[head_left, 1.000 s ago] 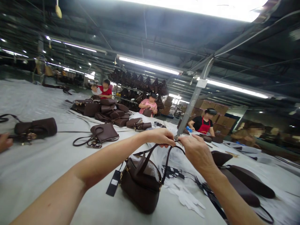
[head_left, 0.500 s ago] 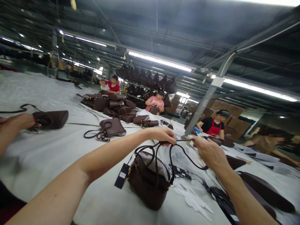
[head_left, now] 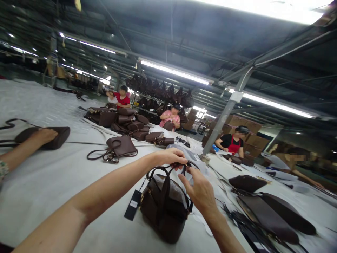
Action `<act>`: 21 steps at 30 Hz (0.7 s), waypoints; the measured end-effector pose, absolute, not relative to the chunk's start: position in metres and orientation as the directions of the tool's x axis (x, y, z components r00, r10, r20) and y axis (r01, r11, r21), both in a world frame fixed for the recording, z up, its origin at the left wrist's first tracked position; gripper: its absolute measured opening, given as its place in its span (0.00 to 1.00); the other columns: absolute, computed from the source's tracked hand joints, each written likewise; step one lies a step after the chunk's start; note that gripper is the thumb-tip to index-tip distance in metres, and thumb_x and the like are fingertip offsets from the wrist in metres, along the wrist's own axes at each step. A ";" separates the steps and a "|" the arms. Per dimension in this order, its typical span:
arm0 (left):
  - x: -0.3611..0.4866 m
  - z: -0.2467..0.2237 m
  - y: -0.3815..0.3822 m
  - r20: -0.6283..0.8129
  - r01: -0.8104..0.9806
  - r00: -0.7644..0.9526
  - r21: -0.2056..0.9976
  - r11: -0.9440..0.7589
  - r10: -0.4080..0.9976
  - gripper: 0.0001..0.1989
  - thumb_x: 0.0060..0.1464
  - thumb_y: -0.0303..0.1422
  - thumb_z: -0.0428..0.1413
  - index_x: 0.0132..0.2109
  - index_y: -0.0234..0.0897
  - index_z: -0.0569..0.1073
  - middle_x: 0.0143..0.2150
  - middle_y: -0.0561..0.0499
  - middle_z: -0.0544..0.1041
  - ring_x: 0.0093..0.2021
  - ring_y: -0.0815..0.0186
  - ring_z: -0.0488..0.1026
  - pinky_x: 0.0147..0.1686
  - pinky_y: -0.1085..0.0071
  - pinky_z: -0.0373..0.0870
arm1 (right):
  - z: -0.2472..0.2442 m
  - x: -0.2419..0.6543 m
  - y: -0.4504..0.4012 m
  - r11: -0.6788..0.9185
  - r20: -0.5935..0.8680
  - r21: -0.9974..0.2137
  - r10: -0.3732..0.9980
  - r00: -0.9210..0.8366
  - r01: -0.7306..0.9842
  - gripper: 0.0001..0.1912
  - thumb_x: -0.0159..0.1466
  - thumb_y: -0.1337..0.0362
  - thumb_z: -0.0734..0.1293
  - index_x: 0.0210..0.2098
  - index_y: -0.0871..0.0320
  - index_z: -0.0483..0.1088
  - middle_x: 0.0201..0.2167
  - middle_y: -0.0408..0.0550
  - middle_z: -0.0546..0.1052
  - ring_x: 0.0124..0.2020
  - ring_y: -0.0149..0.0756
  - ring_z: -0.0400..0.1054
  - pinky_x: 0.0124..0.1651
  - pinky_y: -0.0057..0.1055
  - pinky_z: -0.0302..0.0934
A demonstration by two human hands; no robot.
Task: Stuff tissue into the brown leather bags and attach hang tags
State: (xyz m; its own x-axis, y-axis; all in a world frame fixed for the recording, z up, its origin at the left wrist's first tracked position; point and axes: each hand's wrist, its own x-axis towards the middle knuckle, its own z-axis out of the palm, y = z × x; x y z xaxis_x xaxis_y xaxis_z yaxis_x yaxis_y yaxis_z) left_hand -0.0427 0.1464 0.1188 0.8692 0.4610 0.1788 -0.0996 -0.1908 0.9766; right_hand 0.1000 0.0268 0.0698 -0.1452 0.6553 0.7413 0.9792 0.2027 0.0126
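The dark brown, rounded, leather-look handbag (head_left: 171,225) stands on the white-covered surface (head_left: 102,214) at the lower centre of the frame, just below my hands. My left hand (head_left: 176,159) has its grip closed, pinching a thin dark brown strap (head_left: 170,164) above the bag's mouth. My right hand (head_left: 200,188) is beside it, thumb and fingers partly spread around the strap's loop; I cannot tell whether this grip has hold of it.

As far as I can judge, the bag is partway done: a black rectangular card tag (head_left: 132,205) already hangs at its left side, and the strap is what remains unsettled, gathered between my hands rather than lying in place.

The bag's mouth is open, and whitish, crinkled filling (head_left: 177,192) shows inside; I cannot see how deep it goes. At the centre left, a small dark brown bag with a looped strap (head_left: 125,144) lies on the surface, and behind it is a heap of dark brown bags (head_left: 126,121); their contents do not show.
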 end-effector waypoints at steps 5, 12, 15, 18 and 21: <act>-0.048 0.119 0.148 0.181 -0.099 0.858 0.977 -0.191 0.481 0.19 0.40 0.44 0.65 0.30 0.34 0.71 0.20 0.55 0.72 0.18 0.74 0.64 0.20 0.76 0.57 | 0.071 0.101 0.038 -0.120 0.690 0.272 0.716 -0.107 0.955 0.12 0.68 0.63 0.60 0.31 0.57 0.71 0.31 0.50 0.75 0.33 0.40 0.69 0.31 0.32 0.53; -0.074 0.092 0.160 0.139 -0.070 0.837 0.986 -0.148 0.529 0.17 0.40 0.42 0.65 0.28 0.34 0.71 0.19 0.57 0.70 0.19 0.73 0.65 0.21 0.75 0.60 | 0.001 0.202 0.019 -0.353 0.314 0.109 0.899 0.304 0.929 0.17 0.68 0.64 0.55 0.33 0.55 0.74 0.33 0.52 0.79 0.33 0.42 0.75 0.30 0.32 0.58; -0.072 0.088 0.157 0.128 -0.072 0.841 0.989 -0.127 0.525 0.18 0.39 0.44 0.66 0.28 0.34 0.71 0.20 0.56 0.71 0.19 0.73 0.65 0.21 0.75 0.59 | -0.016 0.217 0.018 -0.362 0.163 -0.036 0.917 0.363 0.931 0.18 0.64 0.68 0.55 0.35 0.57 0.76 0.38 0.56 0.80 0.42 0.47 0.75 0.41 0.38 0.64; -0.062 0.096 0.150 0.149 -0.098 0.855 0.987 -0.128 0.496 0.20 0.40 0.46 0.66 0.29 0.34 0.72 0.20 0.56 0.72 0.19 0.73 0.66 0.21 0.76 0.58 | 0.002 0.187 0.024 -0.094 0.349 -0.290 0.916 0.197 0.952 0.26 0.56 0.68 0.59 0.53 0.58 0.71 0.55 0.57 0.73 0.58 0.49 0.65 0.59 0.45 0.56; -0.052 0.108 0.145 0.178 -0.114 0.872 0.980 -0.164 0.456 0.20 0.41 0.46 0.66 0.29 0.34 0.72 0.21 0.55 0.73 0.18 0.74 0.66 0.21 0.76 0.57 | 0.041 0.136 0.030 0.230 0.455 -0.637 0.882 0.118 0.736 0.32 0.56 0.61 0.65 0.60 0.54 0.63 0.60 0.52 0.69 0.62 0.48 0.59 0.65 0.48 0.50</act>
